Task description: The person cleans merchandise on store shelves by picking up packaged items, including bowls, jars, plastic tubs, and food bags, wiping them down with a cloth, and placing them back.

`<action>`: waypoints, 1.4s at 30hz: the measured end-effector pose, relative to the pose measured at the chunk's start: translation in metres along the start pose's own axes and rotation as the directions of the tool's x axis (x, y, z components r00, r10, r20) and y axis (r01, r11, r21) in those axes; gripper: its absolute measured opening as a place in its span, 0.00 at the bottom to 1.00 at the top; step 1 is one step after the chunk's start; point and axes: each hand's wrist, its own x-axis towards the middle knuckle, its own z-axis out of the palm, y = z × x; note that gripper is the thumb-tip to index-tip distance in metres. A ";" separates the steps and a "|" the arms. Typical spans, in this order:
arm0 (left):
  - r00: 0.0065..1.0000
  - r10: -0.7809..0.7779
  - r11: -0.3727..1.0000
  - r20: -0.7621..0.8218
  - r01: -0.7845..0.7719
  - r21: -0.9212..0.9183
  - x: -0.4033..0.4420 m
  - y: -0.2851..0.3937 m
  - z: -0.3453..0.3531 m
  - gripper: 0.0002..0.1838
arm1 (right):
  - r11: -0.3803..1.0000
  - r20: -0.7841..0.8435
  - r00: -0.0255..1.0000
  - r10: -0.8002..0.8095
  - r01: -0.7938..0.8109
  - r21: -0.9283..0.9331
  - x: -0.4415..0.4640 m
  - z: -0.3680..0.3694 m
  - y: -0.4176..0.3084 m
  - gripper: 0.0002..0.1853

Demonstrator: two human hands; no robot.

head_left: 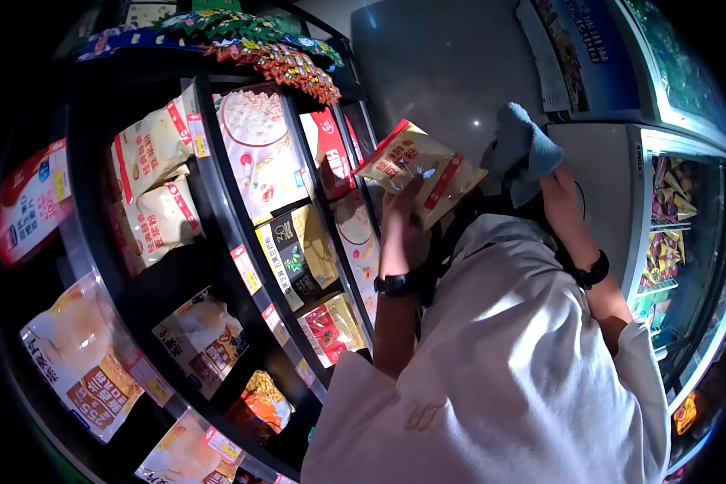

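Observation:
My left hand [402, 216] grips a cream and red bag of powder [452, 179] by its near edge, with the printed front turned up. The bag is tilted and held in front of my body, off the shelf. A blue-grey cloth [528, 149] is bunched in my right hand [558, 194], to the right of the bag and apart from it. Part of the cloth hangs down, and some of my right fingers are hidden behind it. Two similar cream and red bags [161, 214] sit on the shelf to the left.
Shelves on the left hold an oatmeal bag [81, 355], a black and gold pack [298, 254] and a red and gold pack [333, 329]. Price tags line the shelf edge [226, 210]. Glass-fronted freezers [673, 242] stand on the right, with grey floor [427, 64] between.

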 end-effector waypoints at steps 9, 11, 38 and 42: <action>0.990 -0.138 0.989 -0.036 0.136 -0.064 -0.018 0.081 0.038 0.24 | 0.910 0.244 0.887 -0.392 0.336 0.241 0.050 0.035 -0.005 0.07; 0.981 -0.193 0.945 -0.011 0.183 -0.271 -0.018 0.102 0.057 0.28 | 0.729 0.370 0.695 -0.616 0.681 -0.067 0.059 0.031 -0.027 0.07; 0.978 0.099 0.745 -0.184 -0.195 -0.638 -0.049 0.169 0.137 0.29 | 0.559 0.889 0.457 -0.025 -0.731 0.392 0.174 -0.063 -0.108 0.22; 0.992 0.101 0.751 -0.074 -0.125 -0.648 -0.017 0.136 0.152 0.34 | 0.472 0.859 0.507 -0.071 -0.742 0.477 0.161 -0.057 -0.124 0.26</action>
